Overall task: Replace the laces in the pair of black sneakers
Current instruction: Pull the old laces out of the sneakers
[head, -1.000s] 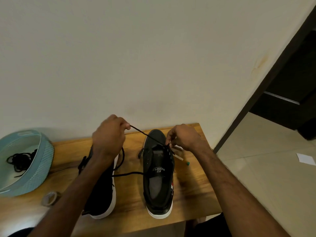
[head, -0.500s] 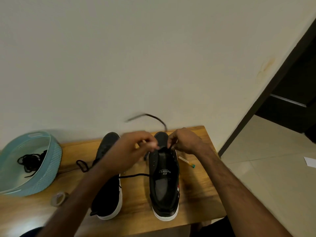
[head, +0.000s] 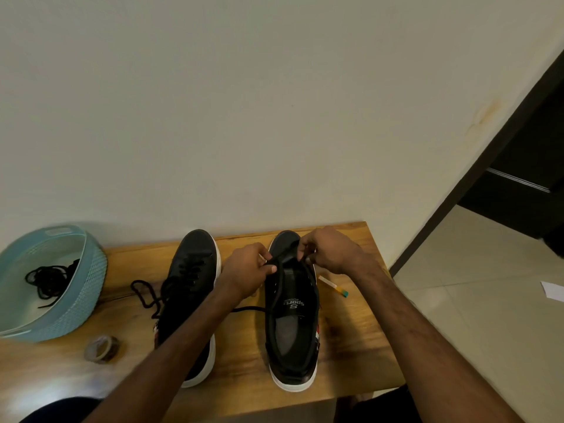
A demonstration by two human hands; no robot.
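Two black sneakers with white soles stand side by side on a wooden table (head: pixel 351 346), toes toward the wall. The left sneaker (head: pixel 189 279) is laced, and its lace ends trail loose to the left. The right sneaker (head: pixel 291 325) has its tongue pulled back. My left hand (head: pixel 248 270) grips the left side of that shoe's upper near the toe. My right hand (head: pixel 328 250) pinches a black lace at the eyelets on the right side. A length of that lace (head: pixel 247 309) runs out to the left between the shoes.
A light blue mesh basket (head: pixel 82 291) with a bundle of black laces (head: pixel 48 277) lies tipped at the table's left. A roll of tape (head: pixel 102 348) sits near the front left. A small stick with a green tip (head: pixel 334 288) lies right of the shoe. Tiled floor at right.
My left hand pulled the lace up and to the left, then came back down onto the right sneaker's toe end. The free lace end whipped up and dropped. My view shifted a little.
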